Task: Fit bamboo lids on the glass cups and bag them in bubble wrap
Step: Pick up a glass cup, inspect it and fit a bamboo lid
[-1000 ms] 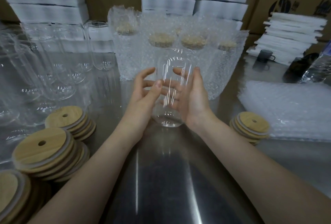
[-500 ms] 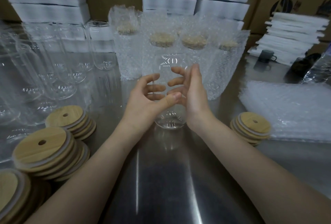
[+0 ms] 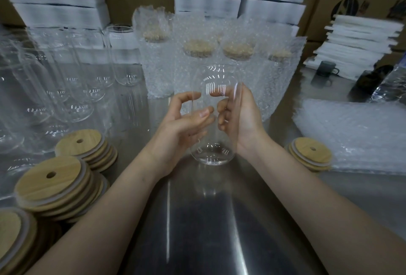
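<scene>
We log left hand (image 3: 182, 125), right hand (image 3: 242, 121) curled round lidless glass cup (image 3: 212, 153). We judge risk: slick wall slips from grip, strikes steel table (image 3: 197, 219), chips.

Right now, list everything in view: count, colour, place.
glass cup: one, clear, centre, between the hands
empty glass cups: many, clear, left
bamboo lids: four stacks, tan, three left, one right
bagged cups: at least four, clear wrap, behind centre
bubble wrap: one pile, whitish, right
foam sheets: several stacks, white, rear
mug: one, dark, right rear
table: one, steel grey, underneath
left hand: one, holds the glass cup's left side
right hand: one, holds its right side
</scene>
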A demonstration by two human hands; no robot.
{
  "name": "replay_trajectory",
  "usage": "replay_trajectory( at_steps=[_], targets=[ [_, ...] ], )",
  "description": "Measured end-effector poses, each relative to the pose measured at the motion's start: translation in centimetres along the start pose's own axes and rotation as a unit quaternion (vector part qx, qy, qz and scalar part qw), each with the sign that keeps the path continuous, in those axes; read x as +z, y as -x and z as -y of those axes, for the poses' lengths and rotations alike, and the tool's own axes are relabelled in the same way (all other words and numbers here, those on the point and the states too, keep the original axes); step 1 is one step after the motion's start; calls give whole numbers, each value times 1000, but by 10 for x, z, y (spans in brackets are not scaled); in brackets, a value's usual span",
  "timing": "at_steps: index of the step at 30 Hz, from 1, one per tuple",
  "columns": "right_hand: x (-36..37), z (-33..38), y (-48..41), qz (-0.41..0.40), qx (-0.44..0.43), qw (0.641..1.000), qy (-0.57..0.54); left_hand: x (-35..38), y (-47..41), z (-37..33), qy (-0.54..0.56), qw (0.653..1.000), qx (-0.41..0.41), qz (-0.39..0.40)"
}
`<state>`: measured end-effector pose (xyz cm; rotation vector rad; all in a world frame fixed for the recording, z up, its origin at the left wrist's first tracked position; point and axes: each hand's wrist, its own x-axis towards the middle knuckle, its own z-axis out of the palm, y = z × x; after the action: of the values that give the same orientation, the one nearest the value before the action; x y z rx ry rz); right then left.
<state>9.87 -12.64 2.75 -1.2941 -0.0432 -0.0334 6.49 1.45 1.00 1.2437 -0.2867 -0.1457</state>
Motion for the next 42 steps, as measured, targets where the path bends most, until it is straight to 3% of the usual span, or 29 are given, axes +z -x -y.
replay_trajectory(
  at_steps=[3, 7, 10, 13, 18, 29, 42],
  targets=[
    [2, 0, 1, -17, 3, 1000, -12, 1, -2, 1, 34, 999, 5, 17],
    [8, -3, 6, 18, 52, 993, -107, 5, 0, -1, 48, 998, 42, 18],
    [10, -3, 7, 6, 48, 993, -110, 11, 1, 0, -57, 994, 82, -52],
    [11, -1, 7, -39, -8, 998, -53, 18, 3, 2, -189, 968, 129, -103],
    [19, -6, 12, -64, -54, 996, 10, 20, 1, 5, -253, 952, 110, -131],
    [11, -2, 6, -46, -40, 997, 45, 14, 5, -2, -119, 982, 105, -101],
    [3, 3, 5, 13, 19, 997, -71, 7, 3, -2, 2, 1000, 23, -14]
  ],
)
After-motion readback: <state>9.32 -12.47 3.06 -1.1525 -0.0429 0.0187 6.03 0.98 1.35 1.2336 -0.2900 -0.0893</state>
